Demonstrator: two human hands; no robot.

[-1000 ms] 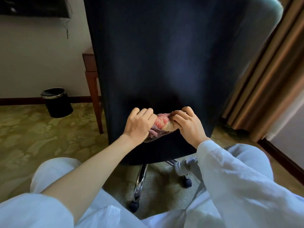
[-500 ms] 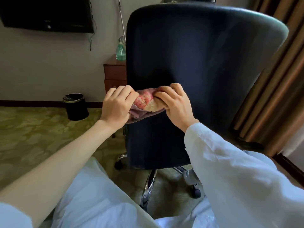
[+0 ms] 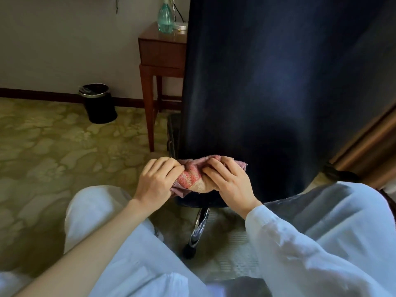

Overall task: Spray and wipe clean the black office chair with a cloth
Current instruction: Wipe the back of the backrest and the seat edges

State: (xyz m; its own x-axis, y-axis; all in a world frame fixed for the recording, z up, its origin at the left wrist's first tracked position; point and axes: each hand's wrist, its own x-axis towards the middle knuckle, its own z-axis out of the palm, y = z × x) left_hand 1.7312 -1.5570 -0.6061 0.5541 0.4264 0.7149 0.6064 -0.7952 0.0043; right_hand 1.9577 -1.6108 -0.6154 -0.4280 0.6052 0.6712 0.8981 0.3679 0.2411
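Note:
The black office chair (image 3: 267, 82) fills the upper right of the head view, its backrest turned toward me. A bunched pink and cream cloth (image 3: 192, 176) lies against the backrest's lower edge. My left hand (image 3: 156, 181) grips the cloth's left end with curled fingers. My right hand (image 3: 229, 181) grips its right end, fingers curled over the top. A green spray bottle (image 3: 165, 17) stands on the wooden side table (image 3: 162, 50) behind the chair's left edge.
A black waste bin (image 3: 98, 102) stands on the patterned carpet by the wall, left of the table. Brown curtains (image 3: 368, 144) hang at the right. The chair's chrome leg and caster (image 3: 197, 230) reach toward my knees, which are in white trousers.
Both hands carried the cloth up the backrest, then down to its lower edge. The view has tilted down and shifted, so the chair top is out of frame.

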